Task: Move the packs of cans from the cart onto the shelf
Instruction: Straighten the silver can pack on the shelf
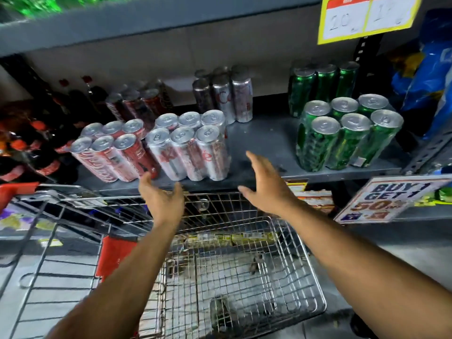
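A shrink-wrapped silver can pack stands at the front of the grey shelf, touching a red can pack on its left. A green can pack stands at the right front. Behind them are further red, silver and green packs. My left hand hovers open just below the silver pack's front. Open too, my right hand is to that pack's right, over the shelf edge. The wire cart basket below holds no packs.
Dark bottles with red caps crowd the shelf's left end. Blue bags hang at the right. A yellow price sign hangs above, and a promo card sticks out under the shelf at right. The cart's red handle is at left.
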{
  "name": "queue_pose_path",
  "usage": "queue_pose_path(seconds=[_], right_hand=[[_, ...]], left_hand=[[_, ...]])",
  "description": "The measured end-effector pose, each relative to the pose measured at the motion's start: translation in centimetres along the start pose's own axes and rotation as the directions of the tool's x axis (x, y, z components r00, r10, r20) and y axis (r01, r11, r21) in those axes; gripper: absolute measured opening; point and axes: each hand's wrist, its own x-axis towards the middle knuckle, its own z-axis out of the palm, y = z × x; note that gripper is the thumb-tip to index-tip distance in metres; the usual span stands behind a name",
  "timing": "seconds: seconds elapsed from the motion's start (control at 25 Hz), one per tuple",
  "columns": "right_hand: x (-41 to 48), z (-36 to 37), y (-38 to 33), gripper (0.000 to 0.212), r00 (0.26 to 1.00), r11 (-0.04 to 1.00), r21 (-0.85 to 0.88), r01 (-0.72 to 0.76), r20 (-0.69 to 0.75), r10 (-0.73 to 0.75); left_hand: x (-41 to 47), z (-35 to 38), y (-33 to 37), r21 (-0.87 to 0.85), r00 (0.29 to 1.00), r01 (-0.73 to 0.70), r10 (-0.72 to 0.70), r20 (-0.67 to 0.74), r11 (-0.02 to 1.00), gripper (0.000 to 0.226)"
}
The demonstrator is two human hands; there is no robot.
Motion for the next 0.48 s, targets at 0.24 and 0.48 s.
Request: queue_pose_path(seconds=[0.24, 0.48], right_hand=[[4.7, 4.3, -5.3, 0.076, 0.982, 0.978, 0.116, -0.173, -0.054, 0.181], [4.9, 4.1, -4.3, 0.048, 0.982, 0.983, 0.077, -0.169, -0.069, 0.174]], left_hand=[[6.4, -1.6, 1.0, -0.018, 0.936, -0.037, 0.041, 0.35, 0.999, 0.033], [7.4, -0.7, -0.3, -0.085, 0.942, 0.036, -0.005, 0.337, 0.996, 0.024]])
